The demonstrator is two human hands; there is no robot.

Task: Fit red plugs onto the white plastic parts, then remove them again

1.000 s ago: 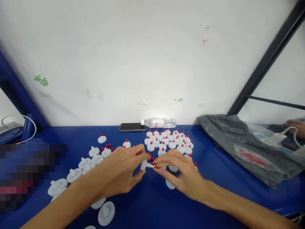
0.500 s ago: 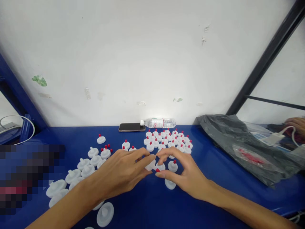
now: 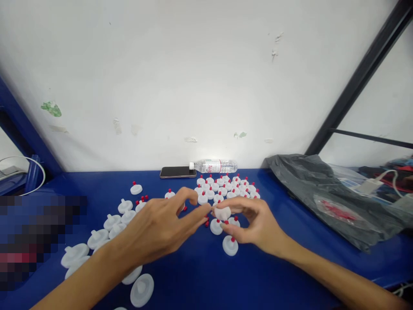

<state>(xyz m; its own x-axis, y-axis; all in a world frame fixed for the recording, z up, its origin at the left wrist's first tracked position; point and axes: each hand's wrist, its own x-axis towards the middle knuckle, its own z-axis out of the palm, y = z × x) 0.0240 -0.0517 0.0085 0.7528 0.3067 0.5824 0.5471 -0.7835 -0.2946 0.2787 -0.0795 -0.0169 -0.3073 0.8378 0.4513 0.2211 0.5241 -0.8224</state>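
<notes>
Bottle (image 3: 215,166) lies along the white wall (image 3: 206,86).

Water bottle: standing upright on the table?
No, the bottle lies on its side along the wall, its white cap toward the phone.

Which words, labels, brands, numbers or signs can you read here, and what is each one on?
No text can be read with certainty.
Label on the clear bottle: red markings, too small and blurred to read.
Phone, grey plastic bag and white discs: no lettering that I can make out.
</notes>
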